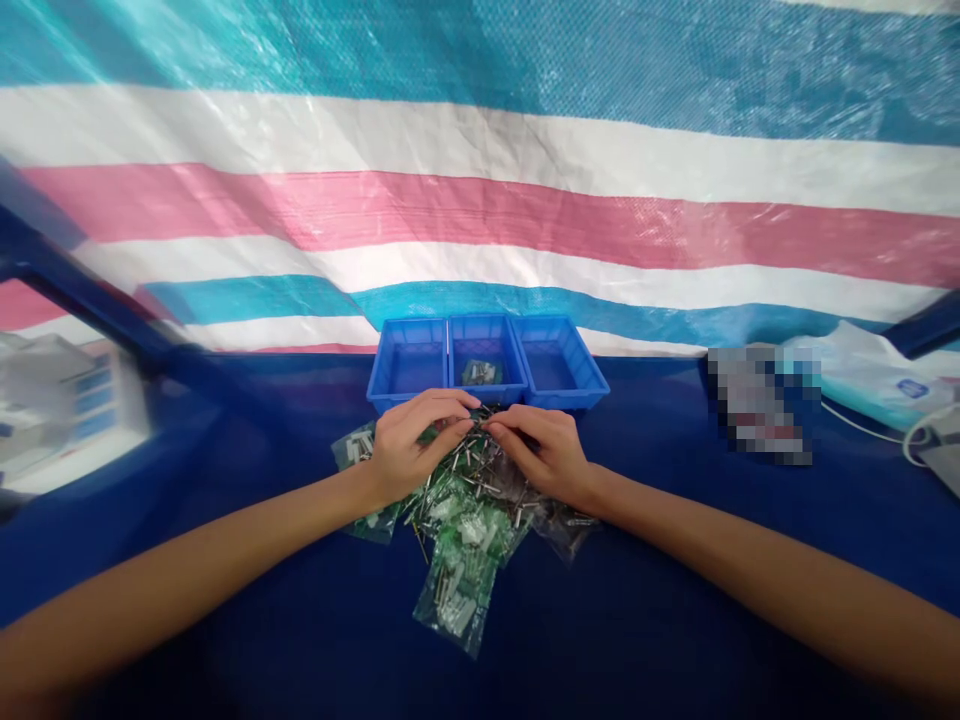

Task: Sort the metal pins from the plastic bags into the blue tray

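Observation:
My left hand and my right hand almost meet above a loose pile. Thumb and fingers are pinched together on each, around something small and dark that I cannot make out. Beneath them lie many thin metal screws, heaped with clear plastic packets of small white and metal parts. One such packet reaches out at the near side of the pile. Just beyond my fingertips, the middle blue bin holds a similar packet.
Beside the middle bin stand a left blue bin and a right blue bin. On the dark blue table, a pixelated object and a plastic bag lie right. A blurred white object is left; a striped sheet hangs behind.

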The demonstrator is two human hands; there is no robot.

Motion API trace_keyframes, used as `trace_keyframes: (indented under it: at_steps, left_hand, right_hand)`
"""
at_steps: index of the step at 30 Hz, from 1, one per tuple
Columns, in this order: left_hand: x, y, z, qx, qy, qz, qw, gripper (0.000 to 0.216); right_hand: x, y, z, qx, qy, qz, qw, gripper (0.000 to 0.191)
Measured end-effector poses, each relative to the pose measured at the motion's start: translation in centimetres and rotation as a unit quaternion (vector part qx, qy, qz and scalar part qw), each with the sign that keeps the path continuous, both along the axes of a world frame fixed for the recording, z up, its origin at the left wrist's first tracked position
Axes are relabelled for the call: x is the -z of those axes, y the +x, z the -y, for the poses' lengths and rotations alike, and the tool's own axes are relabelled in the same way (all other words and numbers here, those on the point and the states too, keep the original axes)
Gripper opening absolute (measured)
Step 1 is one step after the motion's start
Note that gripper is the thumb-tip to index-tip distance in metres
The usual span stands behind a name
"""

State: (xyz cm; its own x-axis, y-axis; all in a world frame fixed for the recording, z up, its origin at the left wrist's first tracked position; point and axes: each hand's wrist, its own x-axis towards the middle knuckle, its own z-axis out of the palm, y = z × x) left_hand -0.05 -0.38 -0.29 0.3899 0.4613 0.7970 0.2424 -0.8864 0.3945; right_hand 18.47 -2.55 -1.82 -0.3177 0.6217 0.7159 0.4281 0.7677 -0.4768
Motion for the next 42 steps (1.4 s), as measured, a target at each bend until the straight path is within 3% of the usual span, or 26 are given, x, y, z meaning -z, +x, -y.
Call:
trace_keyframes:
  at_steps: [3, 9, 15, 21, 29, 37, 42]
  left_hand:
    - [0.5, -0.2, 0.0, 0.015, -0.055, 0.02, 0.998, 0.005]
    - [0.6, -0.1, 0.2, 0.016, -0.062, 0.037, 0.997, 0.006]
    - [0.2, -0.2, 0.2, -0.046, -0.03, -0.014, 0.998, 0.018]
    - [-0.1, 0.1, -0.2, -0.028, 0.064, -0.014, 0.997, 0.013]
    - [-0.2, 0.5, -0.2, -0.055, 0.055, -0.034, 0.996, 0.026]
    - [0.0, 0.7, -0.2, -0.036, 0.04, -0.029, 0.998, 0.026]
    - [0.0, 0.6, -0.3, -0.034, 0.039, -0.015, 0.999, 0.024]
  right_hand:
    - [-0.1, 0.1, 0.1, 0.004, -0.007, -0.003, 1.0, 0.017]
    - [-0.1, 0.0, 0.1, 0.004, -0.012, -0.004, 1.0, 0.018]
    - [0.0, 0.0, 0.0, -0.001, -0.012, -0.005, 1.0, 0.016]
    - [-0.1, 0.1, 0.1, 0.005, -0.003, -0.009, 1.0, 0.016]
    - [0.0, 0.3, 0.2, -0.015, -0.009, -0.02, 1.0, 0.012]
    - [-0.1, 0.2, 0.1, -0.032, 0.013, 0.021, 0.999, 0.012]
    - [0.2, 0.2, 0.2, 0.02, -0.001, -0.003, 1.0, 0.012]
